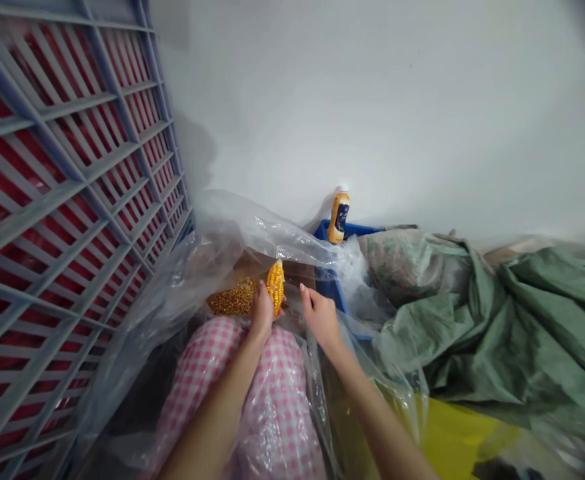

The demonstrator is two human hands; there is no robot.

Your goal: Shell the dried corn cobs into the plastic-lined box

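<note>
My left hand (262,311) is closed around an ear of corn (275,285), which stands nearly upright with its pale tip at the top. A few gaps in its yellow rows show near the upper part. To the right, apart from the ear, my right hand (321,317) is curled with thumb and forefinger near each other. Whether it holds a kernel I cannot make out. Behind my left hand lies a pile of loose corn kernels (232,300) inside a clear plastic sheet (172,293) that also covers my lap.
A stack of grey-blue slatted crates (87,180) with red contents rises at the left. Against the white wall, a bottle (339,215) stands at a blue bin (326,283). Green tarpaulin (532,320) and a filled bag (407,263) lie right, above something yellow (457,437).
</note>
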